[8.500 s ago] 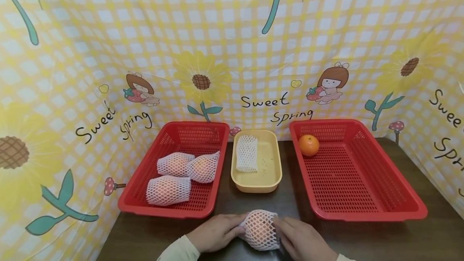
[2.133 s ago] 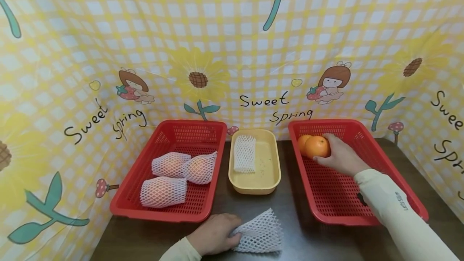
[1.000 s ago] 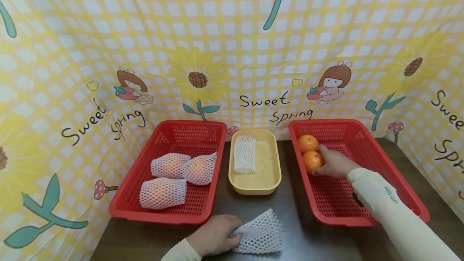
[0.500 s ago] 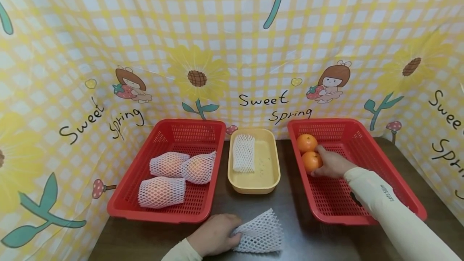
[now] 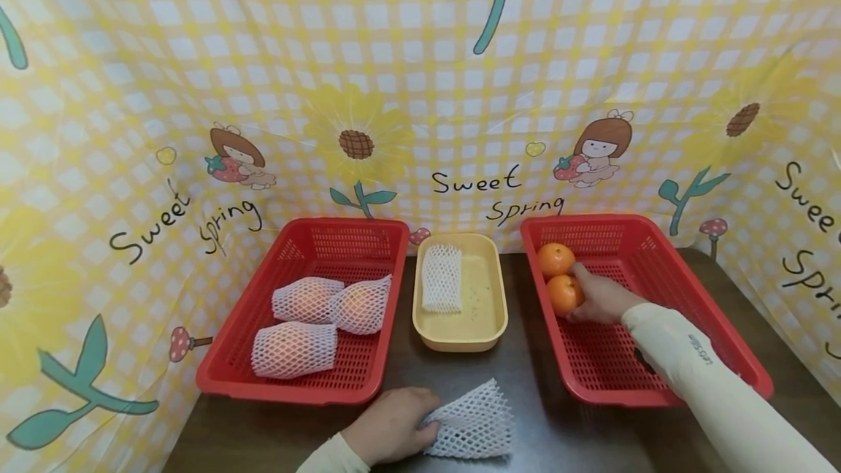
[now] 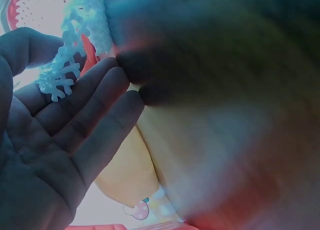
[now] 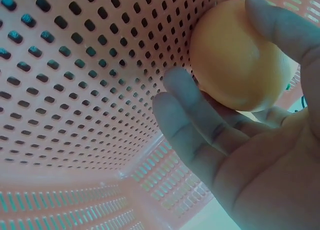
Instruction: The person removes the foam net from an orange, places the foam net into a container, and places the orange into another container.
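My left hand (image 5: 396,425) pinches one end of a white foam fruit net (image 5: 474,423) between thumb and index finger, low over the dark table. The net lies flattened, its other end flared to the right. In the left wrist view the other fingers of the left hand (image 6: 65,120) are extended. My right hand (image 5: 601,298) reaches into the right red basket (image 5: 663,378) and holds an orange (image 5: 565,295) against its left side. The right wrist view shows thumb and fingers about this orange (image 7: 240,55). A second orange (image 5: 556,259) sits just behind it.
In the left red basket (image 5: 292,387) lie a netted fruit (image 5: 294,350), another netted fruit (image 5: 309,299) and a third netted fruit (image 5: 363,305). Between the baskets stands a yellow tray (image 5: 484,298) with a flat foam net (image 5: 442,278). A checked cloth (image 5: 460,108) hangs behind.
Both hands held a netted fruit at the front earlier; now that net is flat. The right hand has moved an orange into the right basket, then nearer along its left side. Little moves lately.
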`<state>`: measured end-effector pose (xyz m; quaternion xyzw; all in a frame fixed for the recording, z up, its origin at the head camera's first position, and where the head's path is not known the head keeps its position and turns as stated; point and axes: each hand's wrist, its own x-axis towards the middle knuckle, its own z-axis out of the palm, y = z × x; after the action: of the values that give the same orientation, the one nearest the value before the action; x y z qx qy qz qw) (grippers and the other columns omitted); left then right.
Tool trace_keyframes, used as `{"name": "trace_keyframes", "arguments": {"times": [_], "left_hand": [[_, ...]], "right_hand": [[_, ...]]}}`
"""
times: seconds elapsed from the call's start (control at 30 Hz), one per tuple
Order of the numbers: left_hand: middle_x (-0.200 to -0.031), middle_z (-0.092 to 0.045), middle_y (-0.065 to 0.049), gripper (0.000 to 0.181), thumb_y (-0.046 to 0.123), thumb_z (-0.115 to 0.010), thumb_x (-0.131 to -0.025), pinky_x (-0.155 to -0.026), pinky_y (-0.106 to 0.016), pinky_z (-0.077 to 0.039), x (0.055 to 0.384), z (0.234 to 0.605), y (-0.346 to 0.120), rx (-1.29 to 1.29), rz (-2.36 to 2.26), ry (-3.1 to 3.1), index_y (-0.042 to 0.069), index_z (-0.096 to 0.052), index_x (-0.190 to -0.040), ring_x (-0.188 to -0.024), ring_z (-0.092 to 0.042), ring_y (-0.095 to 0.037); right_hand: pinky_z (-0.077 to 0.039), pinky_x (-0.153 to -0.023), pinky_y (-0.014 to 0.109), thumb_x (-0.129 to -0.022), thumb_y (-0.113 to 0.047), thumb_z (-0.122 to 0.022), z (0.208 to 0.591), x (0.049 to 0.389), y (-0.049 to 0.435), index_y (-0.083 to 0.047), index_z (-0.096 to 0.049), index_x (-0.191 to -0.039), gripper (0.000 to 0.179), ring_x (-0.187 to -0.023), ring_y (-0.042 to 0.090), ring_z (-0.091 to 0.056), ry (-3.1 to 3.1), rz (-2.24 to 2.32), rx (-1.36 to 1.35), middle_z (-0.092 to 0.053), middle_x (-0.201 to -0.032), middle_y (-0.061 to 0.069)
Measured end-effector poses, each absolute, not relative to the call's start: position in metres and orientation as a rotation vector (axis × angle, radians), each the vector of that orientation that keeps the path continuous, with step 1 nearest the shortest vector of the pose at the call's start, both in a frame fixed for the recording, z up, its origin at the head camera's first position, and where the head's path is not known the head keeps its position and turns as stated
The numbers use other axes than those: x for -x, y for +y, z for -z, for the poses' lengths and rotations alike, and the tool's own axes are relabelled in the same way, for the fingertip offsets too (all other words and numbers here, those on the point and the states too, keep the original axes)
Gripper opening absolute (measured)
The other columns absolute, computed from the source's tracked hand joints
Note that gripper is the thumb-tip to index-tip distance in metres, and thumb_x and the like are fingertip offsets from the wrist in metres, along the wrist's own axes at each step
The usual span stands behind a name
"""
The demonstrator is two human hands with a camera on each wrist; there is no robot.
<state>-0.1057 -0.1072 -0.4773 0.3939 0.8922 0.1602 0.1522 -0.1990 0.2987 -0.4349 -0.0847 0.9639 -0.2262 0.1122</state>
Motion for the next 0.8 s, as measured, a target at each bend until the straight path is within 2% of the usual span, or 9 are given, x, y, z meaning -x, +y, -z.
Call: {"name": "trace_keyframes", "arguments": {"times": [0.2,0.3,0.57,0.8], "left_hand": [[-0.086,-0.058,0.016,0.012,0.029,-0.067,-0.093,-0.066,-0.028,-0.047,0.1050,0.4774,-0.1064,-1.147,-0.464,2.572,0.020,-0.070,-0.101,-0.074,-0.052,-0.001],[-0.084,-0.056,0.016,0.011,0.028,-0.067,-0.093,-0.065,-0.027,-0.046,0.1055,0.4781,-0.1058,-1.165,-0.463,2.576,0.020,-0.069,-0.099,-0.072,-0.050,-0.001],[-0.079,-0.052,0.016,0.006,0.026,-0.067,-0.092,-0.061,-0.025,-0.042,0.1045,0.4799,-0.1063,-1.211,-0.479,2.601,0.021,-0.066,-0.091,-0.069,-0.048,-0.002],[-0.079,-0.052,0.016,0.007,0.027,-0.067,-0.093,-0.061,-0.026,-0.043,0.1033,0.4792,-0.1064,-1.205,-0.488,2.612,0.021,-0.065,-0.090,-0.068,-0.048,-0.003]], "right_hand": [[-0.047,-0.092,0.061,-0.077,-0.027,-0.088,0.4344,0.1991,0.2981,-0.011,-0.023,-0.153,0.102,-0.103,0.036,-0.058,2.791,0.726,0.185,-0.057,-0.125,0.020],[-0.046,-0.093,0.062,-0.078,-0.028,-0.088,0.4339,0.1975,0.2986,-0.013,-0.022,-0.155,0.103,-0.105,0.036,-0.057,2.767,0.735,0.166,-0.055,-0.127,0.019],[-0.046,-0.094,0.063,-0.078,-0.027,-0.087,0.4318,0.1989,0.2954,-0.007,-0.027,-0.153,0.098,-0.109,0.040,-0.056,2.788,0.702,0.207,-0.055,-0.130,0.023],[-0.041,-0.096,0.067,-0.080,-0.031,-0.085,0.4292,0.1984,0.2973,-0.006,-0.024,-0.155,0.101,-0.118,0.046,-0.050,2.754,0.687,0.145,-0.046,-0.138,0.029]]}}
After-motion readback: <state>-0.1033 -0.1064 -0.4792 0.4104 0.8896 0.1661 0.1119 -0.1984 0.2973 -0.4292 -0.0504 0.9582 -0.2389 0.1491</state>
